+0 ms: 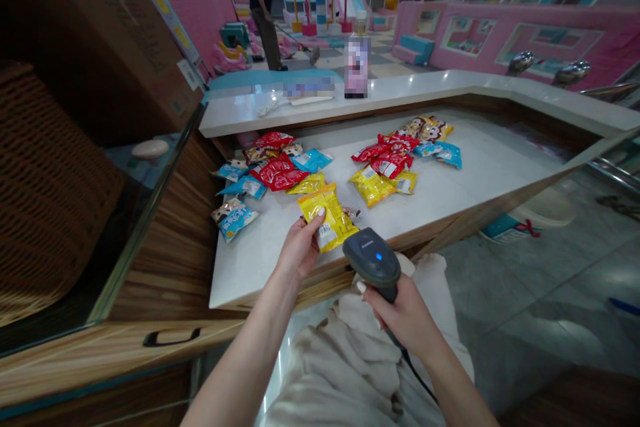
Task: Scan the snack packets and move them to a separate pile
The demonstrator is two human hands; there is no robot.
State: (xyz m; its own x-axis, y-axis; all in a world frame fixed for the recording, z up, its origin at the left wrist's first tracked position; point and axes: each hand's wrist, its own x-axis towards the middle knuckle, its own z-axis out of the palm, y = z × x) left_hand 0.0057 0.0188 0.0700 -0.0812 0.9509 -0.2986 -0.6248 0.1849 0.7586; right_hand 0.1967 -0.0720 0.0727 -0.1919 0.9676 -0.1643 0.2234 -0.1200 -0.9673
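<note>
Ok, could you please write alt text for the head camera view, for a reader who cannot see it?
A person's left hand holds a yellow snack packet over a white counter, and the right hand holds a black barcode scanner near it. More snack packets lie on the counter, and another person stands in a pink play area behind.

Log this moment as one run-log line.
left hand: holds yellow snack bag | right hand: holds handheld barcode scanner | white counter: more snack bags
</note>
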